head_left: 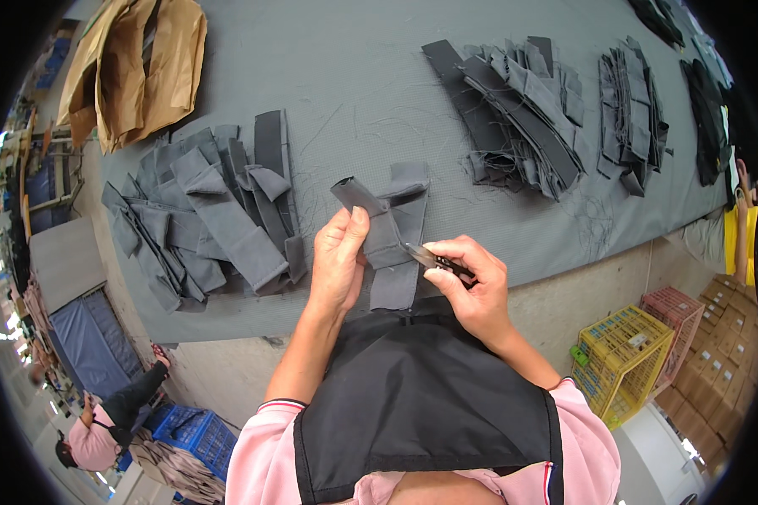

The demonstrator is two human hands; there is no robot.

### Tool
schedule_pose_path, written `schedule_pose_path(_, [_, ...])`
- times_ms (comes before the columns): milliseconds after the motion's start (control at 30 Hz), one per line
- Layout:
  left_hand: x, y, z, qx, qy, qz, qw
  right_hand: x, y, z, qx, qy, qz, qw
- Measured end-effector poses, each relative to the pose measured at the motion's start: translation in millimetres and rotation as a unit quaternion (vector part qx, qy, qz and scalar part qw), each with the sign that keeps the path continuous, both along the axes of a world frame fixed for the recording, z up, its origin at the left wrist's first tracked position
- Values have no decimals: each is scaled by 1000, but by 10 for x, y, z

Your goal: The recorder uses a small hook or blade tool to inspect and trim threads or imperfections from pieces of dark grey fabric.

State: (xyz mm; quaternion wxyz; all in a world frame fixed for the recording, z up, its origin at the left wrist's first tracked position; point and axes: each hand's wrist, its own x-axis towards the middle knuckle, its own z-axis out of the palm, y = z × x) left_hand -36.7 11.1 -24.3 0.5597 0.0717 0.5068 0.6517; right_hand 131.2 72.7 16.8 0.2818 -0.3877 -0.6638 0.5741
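Between thumb and fingers, my left hand [338,263] grips a dark grey fabric piece [382,234] near the table's front edge. A small pair of thread snips [438,260] with a dark handle is held in my right hand [475,282]. The snips' metal tip meets the right side of the held piece; whether a thread lies between the blades is too small to tell. Beneath it, another grey fabric strip [395,289] lies on the table, partly covered. To the left of my left hand spreads a loose heap of similar fabric pieces [227,220].
On the grey-covered table [354,84], stacked strips [526,118] and a second bundle [627,118] lie at the right. A brown paper bag [147,76] stands far left. Below the table's right side are a yellow crate [621,358] and cardboard boxes [716,370]. Another person [97,438] is at lower left.
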Motion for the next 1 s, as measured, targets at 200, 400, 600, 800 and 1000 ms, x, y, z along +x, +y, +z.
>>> schedule_pose_path(200, [25,22,22,7,45,-1,999,-12,49,-7,63,-4,15,998])
schedule_pose_path(400, [60,26,42,4,37,13,999,-16,-7,-53,80,6,10,997])
schedule_pose_path(600, [60,37,121,12,32,2,999,-14,-1,-54,81,5,9,997])
schedule_pose_path(800, [14,4,52,24,24,-26,999,-21,21,-11,158,-34,9,987])
schedule_pose_path(1000, [22,-26,-31,-4,27,-16,999,12,54,-15,78,-15,31,996])
